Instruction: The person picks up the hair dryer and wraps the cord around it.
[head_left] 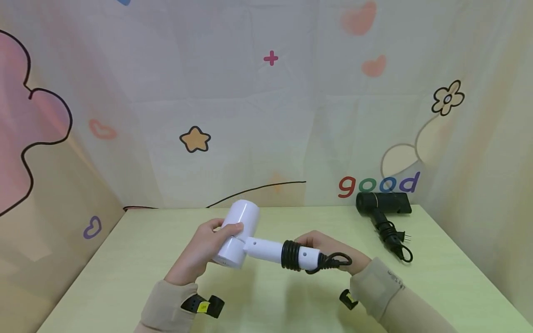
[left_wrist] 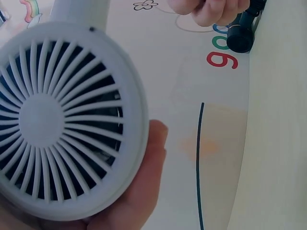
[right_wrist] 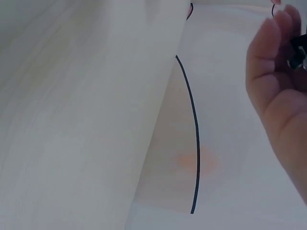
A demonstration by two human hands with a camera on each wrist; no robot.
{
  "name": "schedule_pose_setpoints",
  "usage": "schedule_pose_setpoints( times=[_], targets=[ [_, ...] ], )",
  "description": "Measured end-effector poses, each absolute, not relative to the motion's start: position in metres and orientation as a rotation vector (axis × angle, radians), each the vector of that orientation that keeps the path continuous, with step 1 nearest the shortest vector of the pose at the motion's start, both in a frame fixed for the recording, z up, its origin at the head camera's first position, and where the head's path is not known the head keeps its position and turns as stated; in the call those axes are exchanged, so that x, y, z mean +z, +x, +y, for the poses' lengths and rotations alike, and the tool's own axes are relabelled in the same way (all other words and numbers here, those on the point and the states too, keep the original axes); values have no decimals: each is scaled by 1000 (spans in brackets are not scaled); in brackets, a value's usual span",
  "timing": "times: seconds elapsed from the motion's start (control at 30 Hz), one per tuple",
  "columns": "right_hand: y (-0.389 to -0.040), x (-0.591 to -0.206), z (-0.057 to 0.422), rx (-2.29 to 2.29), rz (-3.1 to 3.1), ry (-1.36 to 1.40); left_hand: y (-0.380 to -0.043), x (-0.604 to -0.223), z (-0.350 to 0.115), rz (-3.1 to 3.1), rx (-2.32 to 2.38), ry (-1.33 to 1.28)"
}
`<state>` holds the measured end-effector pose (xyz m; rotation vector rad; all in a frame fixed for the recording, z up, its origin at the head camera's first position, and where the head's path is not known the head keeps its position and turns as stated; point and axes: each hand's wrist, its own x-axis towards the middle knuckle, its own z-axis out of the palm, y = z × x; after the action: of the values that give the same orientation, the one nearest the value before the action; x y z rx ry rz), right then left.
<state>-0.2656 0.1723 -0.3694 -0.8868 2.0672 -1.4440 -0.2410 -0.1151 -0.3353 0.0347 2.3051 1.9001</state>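
My left hand [head_left: 208, 243] grips a white hair dryer [head_left: 243, 215] by its barrel, thumb across the front. The dryer is held over the table with its handle pointing right. In the left wrist view its round slatted grille [left_wrist: 43, 120] fills the left side. A black cord [head_left: 290, 255] is wound around the handle and ends in a loop. Behind the handle end is my right hand [head_left: 329, 247], fingers curved and partly hidden. In the right wrist view a black piece with a metal glint [right_wrist: 298, 53] overlaps its fingers; I cannot tell whether they hold it.
A black hair dryer [head_left: 385, 203] with its cord wrapped around the handle lies at the back right of the pale table [head_left: 166, 240]. A printed curtain [head_left: 250, 115] hangs behind the table's back edge and along its sides.
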Motion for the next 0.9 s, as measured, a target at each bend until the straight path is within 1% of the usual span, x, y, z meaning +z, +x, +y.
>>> schedule_pose_setpoints(
  times=[0.23, 0.53, 0.73, 0.9],
  targets=[
    [-269, -360, 170, -1292, 2092, -875, -240, -337, -114, 2297, 1802, 165],
    [-263, -329, 162, -954, 2210, -870, -240, -339, -107, 2369, 1667, 222],
    [-260, -320, 157, -946, 2298, -777, -242, -343, -103, 2446, 1624, 263],
    [-258, -323, 155, -1037, 2412, -704, -244, -345, -102, 2560, 1606, 241]
  ],
)
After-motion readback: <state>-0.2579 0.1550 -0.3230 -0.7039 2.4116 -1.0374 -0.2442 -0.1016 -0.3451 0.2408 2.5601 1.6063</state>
